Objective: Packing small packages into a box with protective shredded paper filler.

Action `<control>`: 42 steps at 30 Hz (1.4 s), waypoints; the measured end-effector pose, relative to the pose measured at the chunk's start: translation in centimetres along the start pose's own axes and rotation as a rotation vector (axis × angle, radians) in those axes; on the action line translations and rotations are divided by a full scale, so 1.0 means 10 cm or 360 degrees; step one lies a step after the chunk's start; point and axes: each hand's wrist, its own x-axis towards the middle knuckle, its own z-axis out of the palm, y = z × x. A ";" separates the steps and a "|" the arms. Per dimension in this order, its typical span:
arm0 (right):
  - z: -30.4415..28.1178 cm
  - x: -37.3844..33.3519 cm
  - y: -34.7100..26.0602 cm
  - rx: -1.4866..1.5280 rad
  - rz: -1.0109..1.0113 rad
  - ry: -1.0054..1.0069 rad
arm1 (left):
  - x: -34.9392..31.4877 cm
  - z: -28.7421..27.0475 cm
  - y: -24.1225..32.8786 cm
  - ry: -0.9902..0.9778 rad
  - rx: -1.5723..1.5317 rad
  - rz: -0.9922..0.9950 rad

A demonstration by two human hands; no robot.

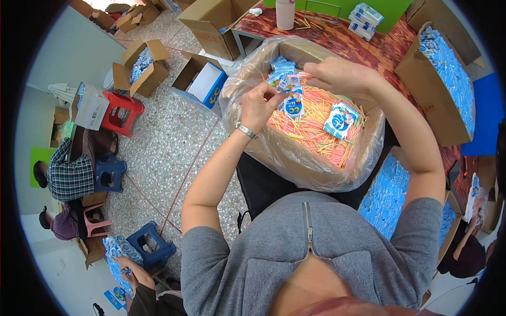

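My left hand (257, 105), with a metal watch at its wrist, pinches the edge of a small blue-and-white packet (293, 107) with a partly clear film top. My right hand (332, 75) is closed at the far side of the box, its fingertips around a few thin pink sticks (302, 75) close to the packet's top. Below both hands, thin pink, yellow and green sticks (305, 137) fill a carton lined with clear plastic (253, 150). Another blue-and-white packet (341, 121) lies on the sticks at the right. Further packets (283, 66) are heaped in the far left corner.
A red-patterned table (321, 37) holds a pink cup (285, 15) and small white-and-blue packs (365, 21). Cartons of blue packets (448, 79) stand at right. Left lie an open carton (141, 66), a red stool (121, 113) and blue stools (152, 246). Other people (71, 174) sit nearby.
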 end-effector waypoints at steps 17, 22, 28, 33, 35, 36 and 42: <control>-0.32 0.41 -0.32 -0.0746 -0.0098 -0.0238 | -0.01 -0.02 0.01 0.0077 0.0190 0.0406; -0.08 0.21 -0.03 0.0065 -0.0226 0.0623 | 0.04 0.01 -0.01 0.0017 -0.0024 0.0112; 1.04 0.12 0.32 0.0522 0.0258 0.0508 | 0.13 -0.01 -0.15 0.0066 -0.0196 0.0023; 1.97 0.26 0.30 0.0106 0.0411 -0.0127 | 0.09 -0.01 -0.07 0.0082 -0.0236 0.0017; 2.07 0.33 0.28 0.0062 0.0484 -0.0166 | 0.09 0.00 -0.09 0.0075 -0.0228 0.0015; 2.05 0.37 0.18 0.0066 0.0465 -0.0167 | 0.07 -0.02 -0.11 0.0076 -0.0238 0.0004; 1.95 0.45 -0.05 0.0016 0.0802 -0.0406 | 0.04 -0.03 -0.10 0.0069 -0.0256 -0.0014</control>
